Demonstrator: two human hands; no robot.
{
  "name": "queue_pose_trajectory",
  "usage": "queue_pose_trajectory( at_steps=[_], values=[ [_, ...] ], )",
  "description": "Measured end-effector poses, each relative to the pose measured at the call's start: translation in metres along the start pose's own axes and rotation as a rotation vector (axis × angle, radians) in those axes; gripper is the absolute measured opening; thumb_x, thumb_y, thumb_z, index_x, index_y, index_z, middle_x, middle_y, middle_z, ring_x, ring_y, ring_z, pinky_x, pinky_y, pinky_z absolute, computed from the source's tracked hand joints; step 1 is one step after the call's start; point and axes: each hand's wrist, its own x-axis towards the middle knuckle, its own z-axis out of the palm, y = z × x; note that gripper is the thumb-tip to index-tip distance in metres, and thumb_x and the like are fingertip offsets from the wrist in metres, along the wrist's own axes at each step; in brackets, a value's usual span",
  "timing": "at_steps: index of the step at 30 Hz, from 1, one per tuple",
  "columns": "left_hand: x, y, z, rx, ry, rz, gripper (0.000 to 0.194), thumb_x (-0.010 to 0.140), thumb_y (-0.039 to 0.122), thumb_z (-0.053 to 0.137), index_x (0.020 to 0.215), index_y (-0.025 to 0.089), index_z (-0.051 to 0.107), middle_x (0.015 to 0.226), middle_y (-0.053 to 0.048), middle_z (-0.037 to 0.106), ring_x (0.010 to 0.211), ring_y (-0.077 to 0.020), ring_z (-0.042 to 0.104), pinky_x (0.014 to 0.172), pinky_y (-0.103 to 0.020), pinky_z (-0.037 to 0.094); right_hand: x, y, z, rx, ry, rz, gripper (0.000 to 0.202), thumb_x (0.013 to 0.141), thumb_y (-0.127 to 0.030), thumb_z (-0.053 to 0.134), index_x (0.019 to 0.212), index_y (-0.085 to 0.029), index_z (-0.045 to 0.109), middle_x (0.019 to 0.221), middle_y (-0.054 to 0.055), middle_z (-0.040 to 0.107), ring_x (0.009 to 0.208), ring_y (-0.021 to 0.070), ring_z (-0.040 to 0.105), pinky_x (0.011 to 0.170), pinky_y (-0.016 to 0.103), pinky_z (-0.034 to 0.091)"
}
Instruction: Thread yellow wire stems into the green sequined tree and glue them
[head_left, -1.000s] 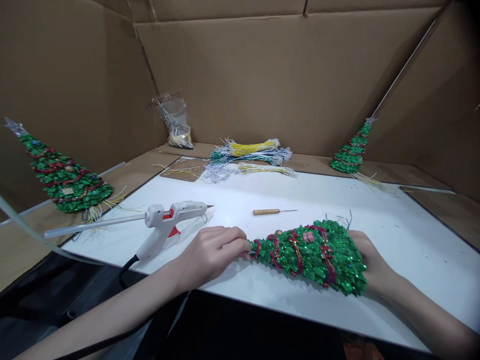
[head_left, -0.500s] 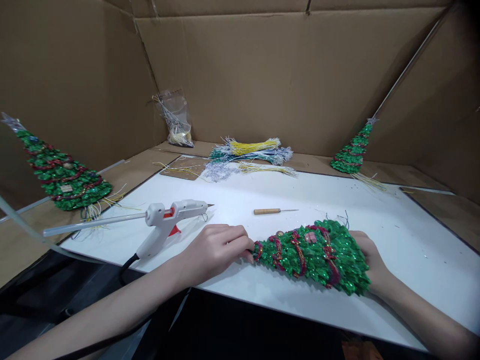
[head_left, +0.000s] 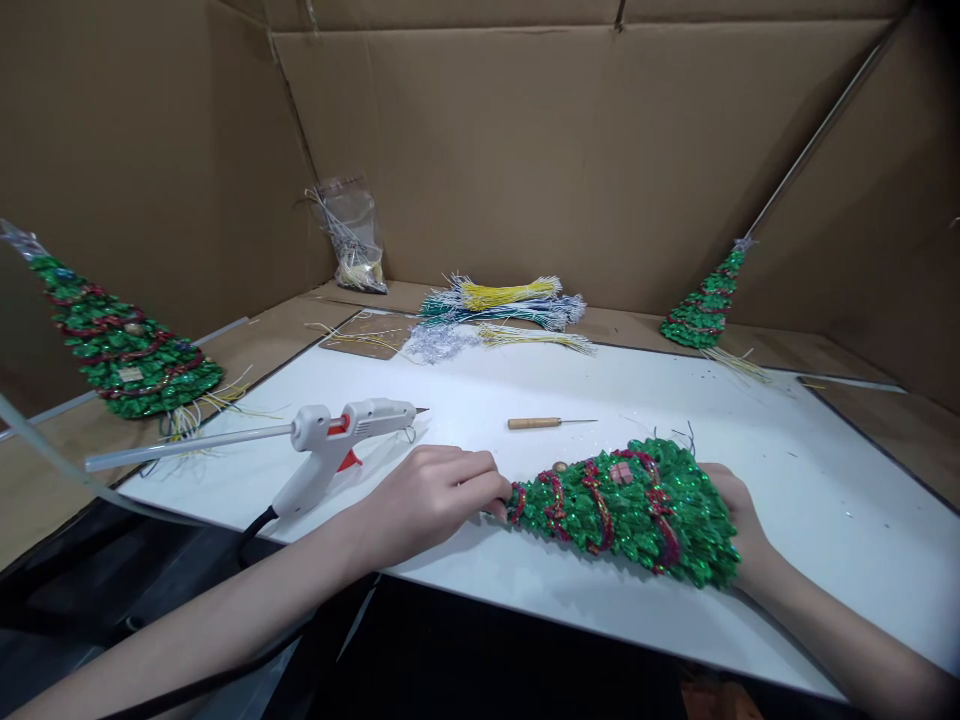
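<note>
A green tinsel tree [head_left: 622,508] wound with red garland lies on its side over the white board, its narrow tip to the left. My left hand [head_left: 450,495] pinches the tip with closed fingers. At the wide base is my right hand [head_left: 731,510], whose fingers are hidden behind and inside the tree. Thin dark wires stick up from the base. Beyond the tree, a wooden-handled awl [head_left: 534,423] rests on the board. Left of my left hand, a white glue gun [head_left: 322,450] with a clear glue stick lies on its side.
Similar trees stand at left [head_left: 135,350] and back right [head_left: 709,300]. Bundles of yellow, white and green wires [head_left: 510,295] lie at the back, beside a clear plastic bag [head_left: 352,240]. Cardboard walls [head_left: 487,150] surround the white board [head_left: 600,385].
</note>
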Motion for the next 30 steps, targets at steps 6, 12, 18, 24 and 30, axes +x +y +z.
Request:
queue_pose_trajectory(
  at_steps=[6, 12, 18, 24, 30],
  values=[
    [0.002, 0.002, 0.000, -0.003, 0.003, -0.014, 0.020, 0.094, 0.008, 0.047, 0.081, 0.017, 0.059, 0.071, 0.002, 0.063, 0.059, -0.0081, 0.053, 0.056, -0.020, 0.038, -0.001, -0.002, 0.001, 0.005, 0.017, 0.051, 0.026, 0.069, -0.009, 0.054, 0.058, -0.021, 0.033, 0.047, -0.007, 0.031, 0.046, 0.0103, 0.025, 0.040, 0.022, 0.021],
    [0.001, 0.003, 0.000, -0.002, -0.014, -0.037, 0.021, 0.090, 0.002, 0.046, 0.080, 0.017, 0.059, 0.072, 0.002, 0.062, 0.059, -0.0081, 0.051, 0.057, -0.020, 0.038, -0.001, -0.005, 0.002, -0.004, 0.050, 0.078, 0.024, 0.070, -0.012, 0.055, 0.057, -0.021, 0.036, 0.046, -0.007, 0.034, 0.045, 0.0098, 0.026, 0.039, 0.021, 0.023],
    [0.003, 0.006, -0.003, 0.029, -0.014, -0.032, 0.025, 0.090, 0.001, 0.042, 0.078, 0.017, 0.058, 0.068, 0.002, 0.059, 0.056, -0.0088, 0.048, 0.055, -0.021, 0.036, 0.000, -0.009, 0.002, -0.024, 0.067, 0.128, 0.022, 0.069, -0.013, 0.056, 0.055, -0.021, 0.041, 0.046, -0.007, 0.039, 0.044, 0.0097, 0.033, 0.040, 0.018, 0.031],
    [0.002, 0.009, -0.003, 0.081, -0.001, -0.021, 0.024, 0.091, 0.003, 0.042, 0.078, 0.018, 0.056, 0.067, 0.003, 0.058, 0.055, -0.0091, 0.048, 0.054, -0.021, 0.036, 0.001, -0.012, 0.004, 0.006, 0.109, 0.184, 0.030, 0.069, -0.017, 0.060, 0.049, -0.019, 0.038, 0.043, -0.006, 0.037, 0.043, 0.0091, 0.031, 0.038, 0.019, 0.029],
    [0.000, 0.011, 0.000, 0.072, 0.007, -0.084, 0.025, 0.088, 0.001, 0.043, 0.078, 0.019, 0.056, 0.067, 0.003, 0.059, 0.053, -0.0094, 0.047, 0.053, -0.023, 0.034, 0.000, -0.012, 0.005, 0.072, 0.127, 0.268, 0.025, 0.067, -0.020, 0.064, 0.048, -0.019, 0.047, 0.043, -0.006, 0.044, 0.042, 0.0095, 0.036, 0.038, 0.019, 0.032]
  ],
)
